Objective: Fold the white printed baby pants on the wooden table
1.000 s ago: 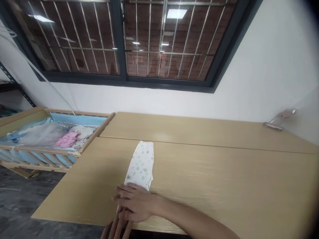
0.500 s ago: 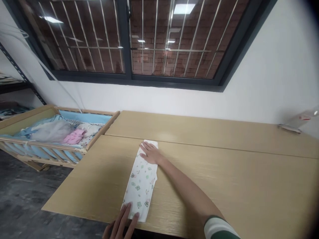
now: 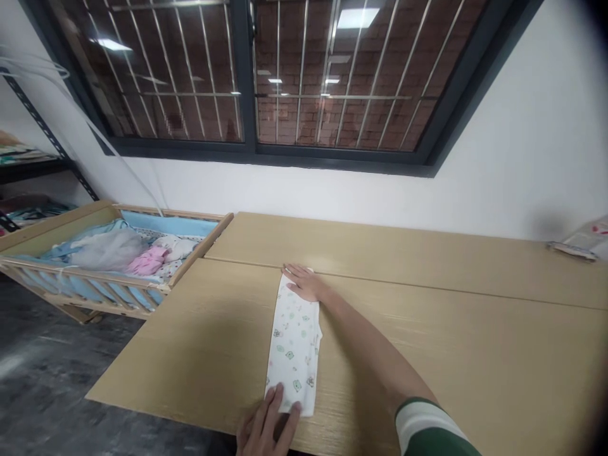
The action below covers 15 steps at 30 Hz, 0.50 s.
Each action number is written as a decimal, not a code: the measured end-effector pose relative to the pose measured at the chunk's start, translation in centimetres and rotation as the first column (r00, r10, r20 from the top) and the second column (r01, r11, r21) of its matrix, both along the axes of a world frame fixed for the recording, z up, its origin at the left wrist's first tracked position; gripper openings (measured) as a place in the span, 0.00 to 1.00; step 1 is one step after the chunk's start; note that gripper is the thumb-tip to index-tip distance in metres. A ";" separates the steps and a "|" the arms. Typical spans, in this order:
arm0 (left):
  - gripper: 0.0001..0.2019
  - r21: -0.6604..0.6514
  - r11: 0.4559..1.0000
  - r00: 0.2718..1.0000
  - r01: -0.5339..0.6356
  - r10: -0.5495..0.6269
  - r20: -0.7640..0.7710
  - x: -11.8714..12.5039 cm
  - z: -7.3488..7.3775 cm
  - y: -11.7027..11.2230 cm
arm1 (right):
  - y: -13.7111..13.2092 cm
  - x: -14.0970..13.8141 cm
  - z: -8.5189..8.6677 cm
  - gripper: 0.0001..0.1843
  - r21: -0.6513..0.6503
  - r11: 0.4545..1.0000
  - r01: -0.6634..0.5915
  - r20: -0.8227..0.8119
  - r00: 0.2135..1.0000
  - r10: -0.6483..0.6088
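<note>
A pair of white baby trousers (image 3: 293, 348) with small green and brown animal prints lies folded lengthwise into a narrow strip on the wooden tabletop (image 3: 199, 342). A small point juts from its right edge. My right hand (image 3: 304, 283) rests flat over the far end, fingers stretched towards the left. At the near end, my left hand (image 3: 270, 421) touches the lower left corner with spread fingertips; part of this hand is cut off by the bottom of the view.
A wooden cot (image 3: 156, 288) with blue lining stands left of the table, holding a pink cloth (image 3: 148, 260) and other fabrics. Behind the table is a white wall with a barred window (image 3: 332, 82). A plastic bag (image 3: 586, 237) lies at the far right. Shelves (image 3: 33, 171) stand far left.
Both hands and the trousers have shifted to the right across the table, and the strip now lies straighter, pointing away from me. The view has also moved slightly.
</note>
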<state>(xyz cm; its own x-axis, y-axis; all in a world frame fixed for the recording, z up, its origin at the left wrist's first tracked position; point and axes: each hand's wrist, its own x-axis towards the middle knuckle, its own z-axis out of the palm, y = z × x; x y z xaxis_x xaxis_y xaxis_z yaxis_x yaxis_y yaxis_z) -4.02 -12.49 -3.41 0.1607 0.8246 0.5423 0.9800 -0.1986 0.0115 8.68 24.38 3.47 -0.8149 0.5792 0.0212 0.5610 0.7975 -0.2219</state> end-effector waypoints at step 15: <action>0.11 -0.187 0.888 0.894 0.420 -0.369 0.255 -5.2 6.1 4.1 | -21.3 4.3 5.4 0.18 -0.172 0.985 -0.021 -0.220 0.975 -0.017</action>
<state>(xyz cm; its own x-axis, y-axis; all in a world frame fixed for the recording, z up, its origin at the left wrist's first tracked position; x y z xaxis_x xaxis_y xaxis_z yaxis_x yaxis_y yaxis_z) -9.23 -8.35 2.65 0.4050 0.8218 0.4009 0.7908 -0.5349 0.2976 12.99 3.12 8.89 -0.8026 0.5881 0.0999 0.4813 0.7373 -0.4740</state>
